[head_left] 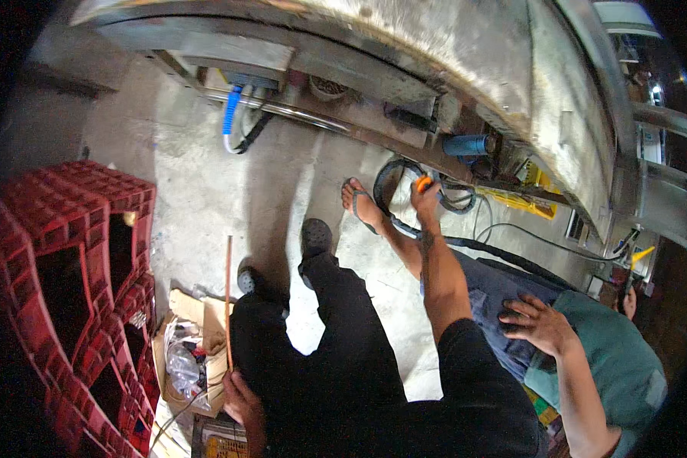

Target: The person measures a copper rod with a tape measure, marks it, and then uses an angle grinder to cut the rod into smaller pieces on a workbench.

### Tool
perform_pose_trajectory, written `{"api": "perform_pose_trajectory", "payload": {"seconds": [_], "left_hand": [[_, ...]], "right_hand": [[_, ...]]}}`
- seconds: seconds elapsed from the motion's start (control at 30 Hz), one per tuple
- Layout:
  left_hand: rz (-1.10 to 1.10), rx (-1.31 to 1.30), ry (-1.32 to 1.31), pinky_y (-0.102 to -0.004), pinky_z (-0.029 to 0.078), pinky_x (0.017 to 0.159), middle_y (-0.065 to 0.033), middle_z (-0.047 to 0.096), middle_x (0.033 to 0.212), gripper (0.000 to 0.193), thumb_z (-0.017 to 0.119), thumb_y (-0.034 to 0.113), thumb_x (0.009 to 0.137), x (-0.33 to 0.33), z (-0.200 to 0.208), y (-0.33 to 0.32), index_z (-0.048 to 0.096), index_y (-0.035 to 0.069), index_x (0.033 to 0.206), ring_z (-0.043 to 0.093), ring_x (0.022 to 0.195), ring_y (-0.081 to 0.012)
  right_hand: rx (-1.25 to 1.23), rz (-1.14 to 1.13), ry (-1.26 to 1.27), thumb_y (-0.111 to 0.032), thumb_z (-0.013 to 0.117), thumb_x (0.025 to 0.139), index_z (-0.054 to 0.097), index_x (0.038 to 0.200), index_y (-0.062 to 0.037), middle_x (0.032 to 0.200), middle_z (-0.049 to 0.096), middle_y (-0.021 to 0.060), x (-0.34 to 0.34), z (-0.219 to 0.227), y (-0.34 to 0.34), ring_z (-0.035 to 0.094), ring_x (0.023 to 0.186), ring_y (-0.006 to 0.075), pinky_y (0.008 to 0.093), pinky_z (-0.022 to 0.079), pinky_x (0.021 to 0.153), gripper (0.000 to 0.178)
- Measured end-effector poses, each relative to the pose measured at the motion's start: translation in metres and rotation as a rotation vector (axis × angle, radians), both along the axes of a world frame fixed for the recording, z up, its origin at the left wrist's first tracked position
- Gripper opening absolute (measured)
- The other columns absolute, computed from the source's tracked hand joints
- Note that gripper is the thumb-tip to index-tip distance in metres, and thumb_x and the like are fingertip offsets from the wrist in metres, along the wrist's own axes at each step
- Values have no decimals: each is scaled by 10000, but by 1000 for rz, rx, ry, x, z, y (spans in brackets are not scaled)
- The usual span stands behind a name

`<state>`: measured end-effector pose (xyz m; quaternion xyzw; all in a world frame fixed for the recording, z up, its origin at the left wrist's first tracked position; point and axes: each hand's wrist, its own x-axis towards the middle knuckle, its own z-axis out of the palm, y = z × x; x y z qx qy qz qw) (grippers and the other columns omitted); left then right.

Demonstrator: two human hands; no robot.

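Note:
My left hand (243, 401) is low in the view beside my black trouser leg, its fingers closed around the lower end of a thin copper-coloured rod (229, 305) that stands out past my knee. My right arm stretches forward in a black sleeve. At its end my right hand (426, 200) is closed on a small orange object (424, 183), mostly covered by the fingers, so its kind is unclear. Behind and beside that hand a thick black hose (384, 183) lies coiled on the floor. A co-worker's sandalled foot (362, 206) rests close to the coil.
A metal workbench (466, 46) spans the front, with a blue cylinder (466, 145) and yellow crate (527, 200) beneath. Red crates (76, 195) are stacked left, near a cardboard box (210, 317) of bagged parts. A co-worker in green (611, 343) sits close right, one hand (538, 324) on the thigh.

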<state>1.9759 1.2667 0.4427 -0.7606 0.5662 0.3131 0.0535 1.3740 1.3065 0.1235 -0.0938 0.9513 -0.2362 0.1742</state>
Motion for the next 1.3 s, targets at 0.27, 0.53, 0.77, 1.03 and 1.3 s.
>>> {"api": "perform_pose_trajectory", "payload": {"seconds": [0.27,0.53,0.77,1.03,1.3], "left_hand": [[-6,-129,152,-573,506,677,-268,710,890,299,471,305,1114,43,65,60,659,75,1151,681,830,-513],[363,-353,221,-587,504,690,-300,695,889,290,473,301,1111,66,123,189,626,55,1133,672,850,-526],[914,-372,276,-523,505,717,-258,664,840,315,446,294,1115,51,167,413,626,49,1199,673,808,-470],[1439,-670,196,-504,509,724,-232,671,844,148,498,122,1052,18,180,606,548,13,1141,667,796,-425],[1943,-828,-48,-411,531,720,-146,677,860,186,456,107,1085,46,181,776,609,26,1154,650,761,-259]], "right_hand": [[-93,37,-240,-497,816,840,330,1428,-42,1095,695,317,235,159,38,702,1057,460,486,542,905,888],[-218,746,-198,-413,841,822,471,1316,21,1046,678,248,366,269,39,683,894,368,454,558,836,755],[-107,1194,-1064,-254,742,955,479,1129,-56,759,600,32,416,365,61,564,528,138,307,421,448,373],[456,1207,-1315,-545,509,993,538,1055,-128,904,633,94,498,403,164,543,597,215,342,421,491,423],[672,1387,-1455,-583,422,1013,590,1063,-130,925,681,133,670,443,297,522,582,199,309,388,482,486]]}}
